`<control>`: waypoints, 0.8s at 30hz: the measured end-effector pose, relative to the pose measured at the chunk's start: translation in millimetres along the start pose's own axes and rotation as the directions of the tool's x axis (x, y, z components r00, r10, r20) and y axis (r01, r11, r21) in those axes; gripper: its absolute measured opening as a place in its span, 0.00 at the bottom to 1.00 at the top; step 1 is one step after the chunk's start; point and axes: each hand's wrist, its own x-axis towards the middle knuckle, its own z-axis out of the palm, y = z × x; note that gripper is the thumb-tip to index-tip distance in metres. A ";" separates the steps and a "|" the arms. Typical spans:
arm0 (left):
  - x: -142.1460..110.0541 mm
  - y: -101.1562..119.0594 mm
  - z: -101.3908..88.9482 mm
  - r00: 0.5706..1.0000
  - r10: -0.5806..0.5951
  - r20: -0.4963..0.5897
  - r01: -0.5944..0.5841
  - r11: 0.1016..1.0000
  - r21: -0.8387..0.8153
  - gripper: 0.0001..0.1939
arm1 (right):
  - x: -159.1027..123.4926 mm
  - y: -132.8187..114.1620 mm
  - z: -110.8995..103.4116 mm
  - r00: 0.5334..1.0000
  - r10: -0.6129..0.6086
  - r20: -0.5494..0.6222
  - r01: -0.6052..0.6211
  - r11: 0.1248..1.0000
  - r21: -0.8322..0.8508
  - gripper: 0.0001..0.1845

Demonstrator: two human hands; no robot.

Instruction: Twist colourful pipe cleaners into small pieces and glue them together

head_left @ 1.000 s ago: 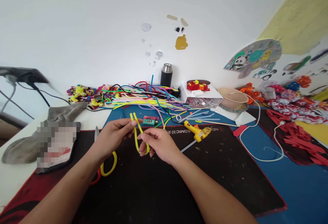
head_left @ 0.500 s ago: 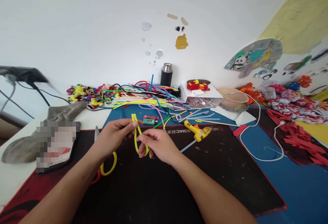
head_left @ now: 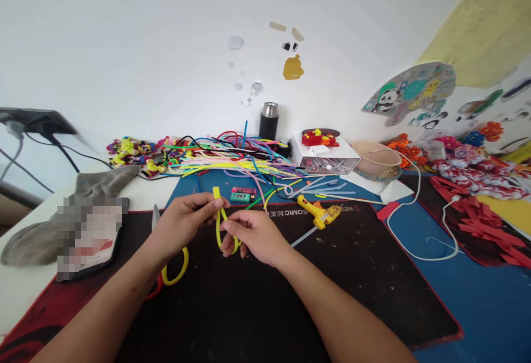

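A yellow pipe cleaner, bent into a loop, is held between both hands above the dark mat. My left hand pinches its two ends together, and the tips stick up past the thumb. With thumb and fingers closed, my right hand grips the lower curve of the loop. Partly behind my left wrist lie scissors with yellow and red handles. A yellow glue gun rests on the mat to the right of my right hand.
Many coloured pipe cleaners are heaped along the wall. Behind them stands a black thermos. A white box and a beige bowl sit to the right. A phone lies left, and a white cable curls at right.
The two ends of the yellow pipe cleaner, slightly apart before, are now pressed together in my left hand. Both hands stay nearly in place.
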 end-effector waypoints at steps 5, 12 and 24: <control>-0.1 -3.4 -2.7 1.000 -0.019 0.004 0.020 0.998 -0.065 0.22 | -1.1 -2.0 -0.4 1.000 0.001 0.017 -0.001 1.000 0.029 0.17; -3.3 1.8 -11.6 0.997 -0.074 -0.006 0.070 0.962 -0.263 0.23 | -0.3 -8.4 -8.7 0.994 -0.024 -0.107 0.043 0.983 0.176 0.22; -5.8 7.7 2.5 0.944 -0.238 0.229 0.280 0.945 -0.170 0.22 | -0.6 -7.0 -8.1 0.984 -0.088 -0.152 0.117 0.974 0.194 0.22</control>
